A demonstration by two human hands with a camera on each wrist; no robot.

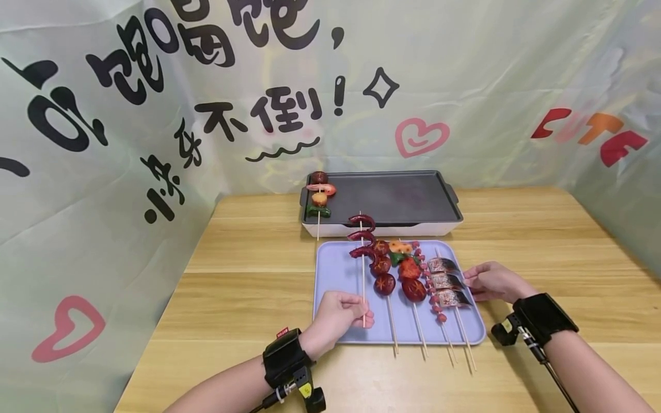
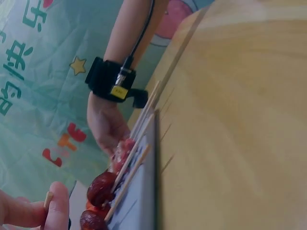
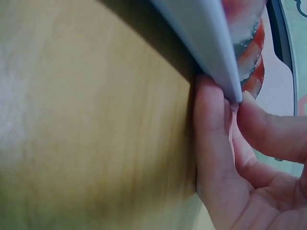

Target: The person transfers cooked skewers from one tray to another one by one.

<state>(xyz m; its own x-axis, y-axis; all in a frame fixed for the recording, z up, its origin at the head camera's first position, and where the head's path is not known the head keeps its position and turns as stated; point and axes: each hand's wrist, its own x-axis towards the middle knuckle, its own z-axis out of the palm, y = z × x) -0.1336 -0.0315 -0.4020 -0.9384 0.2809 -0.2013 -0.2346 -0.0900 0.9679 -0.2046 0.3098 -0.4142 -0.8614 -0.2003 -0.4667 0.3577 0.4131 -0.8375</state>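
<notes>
My left hand [image 1: 338, 312] pinches the lower end of a skewer with several dark red tentacle pieces [image 1: 363, 236]. That skewer stands over the left part of a lavender tray [image 1: 335, 281], its top reaching past the tray's far rim. In the left wrist view the stick's end [image 2: 48, 197] shows between thumb and finger. At the tray's right rim, my right hand [image 1: 493, 281] grips the edge, thumb on top and fingers underneath, as the right wrist view shows. Also on the tray lie a mushroom skewer [image 1: 384, 284], a mixed skewer [image 1: 409, 268], a thin skewer of small pink pieces [image 1: 434, 298] and a fish skewer [image 1: 448, 281].
Behind the tray stands a dark grill plate [image 1: 392, 195] with a pale base. One mixed skewer with a shrimp [image 1: 322, 189] lies on its left side, the stick jutting over the front. A printed cloth [image 1: 351, 137] hangs behind the wooden table [image 1: 248, 275].
</notes>
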